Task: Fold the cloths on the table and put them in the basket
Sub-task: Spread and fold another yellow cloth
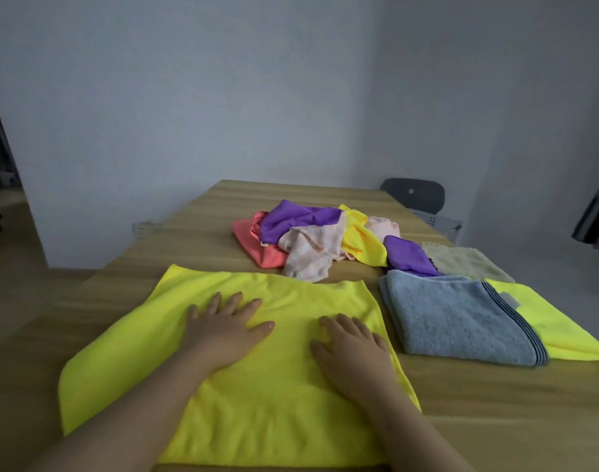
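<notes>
Large bright yellow microfibre cloth (pixel 284 386) is laid flat, lightly creased, on the wooden surface (pixel 495 420). It is pressed by left hand (pixel 223 332) and right hand (pixel 350 349), palms down, fingers straight. Crumpled multicoloured cloth pile (pixel 311 240) is seen at 12 o'clock, folded grey-blue terry towel (pixel 458 318) at 3.

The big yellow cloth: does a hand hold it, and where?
Nothing is gripped. The left hand and right hand lie flat on the middle of the big yellow cloth, fingers straight.
</notes>
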`<state>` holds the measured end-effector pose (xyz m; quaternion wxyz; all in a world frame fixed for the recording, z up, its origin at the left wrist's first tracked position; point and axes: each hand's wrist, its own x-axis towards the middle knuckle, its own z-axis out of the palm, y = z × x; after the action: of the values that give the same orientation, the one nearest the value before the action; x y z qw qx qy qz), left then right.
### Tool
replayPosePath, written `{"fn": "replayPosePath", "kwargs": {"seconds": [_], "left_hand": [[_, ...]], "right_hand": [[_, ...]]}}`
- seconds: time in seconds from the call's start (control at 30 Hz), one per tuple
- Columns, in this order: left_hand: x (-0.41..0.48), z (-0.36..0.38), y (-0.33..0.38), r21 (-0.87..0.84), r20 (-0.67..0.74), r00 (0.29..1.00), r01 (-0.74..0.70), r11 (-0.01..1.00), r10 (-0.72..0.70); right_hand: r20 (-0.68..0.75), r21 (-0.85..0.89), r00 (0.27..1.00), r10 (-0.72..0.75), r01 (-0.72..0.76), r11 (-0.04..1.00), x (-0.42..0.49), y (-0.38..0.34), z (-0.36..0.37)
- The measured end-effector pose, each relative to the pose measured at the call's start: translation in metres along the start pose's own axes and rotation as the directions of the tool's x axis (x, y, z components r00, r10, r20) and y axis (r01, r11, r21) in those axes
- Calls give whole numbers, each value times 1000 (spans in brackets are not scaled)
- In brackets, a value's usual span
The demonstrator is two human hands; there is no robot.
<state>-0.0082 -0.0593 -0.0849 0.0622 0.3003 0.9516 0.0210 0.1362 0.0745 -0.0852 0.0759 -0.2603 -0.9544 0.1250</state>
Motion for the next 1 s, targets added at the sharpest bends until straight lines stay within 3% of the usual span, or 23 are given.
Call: {"fn": "replayPosePath", "kwargs": {"seconds": [0.4,0.5,0.57,0.63,0.77,1.0], "left_hand": [[-39,3,-9,-28,15,1000,-10,1000,10],[-42,-7,-12,-19,22,1000,1,1000,-1],[-40,-12,-6,12,-70,997,-15,1000,16],[-36,-9,3,2,-139,988,-59,998,59],[-20,-2,13,-57,-35,997,-72,996,70],[12,-2,12,-40,-18,998,-64,997,63]], "right_hand": [[196,-148,981,7,23,989,-35,1,-26],[29,-83,1000,-10,12,996,-29,-4,-32],[-60,-37,998,-5,2,999,-22,-7,-27],[-11,-7,1000,25,-25,1000,-15,-9,-18],[115,-29,992,57,-54,998,5,-3,-9],[163,-79,984,75,-62,995,37,2,-4]]}}
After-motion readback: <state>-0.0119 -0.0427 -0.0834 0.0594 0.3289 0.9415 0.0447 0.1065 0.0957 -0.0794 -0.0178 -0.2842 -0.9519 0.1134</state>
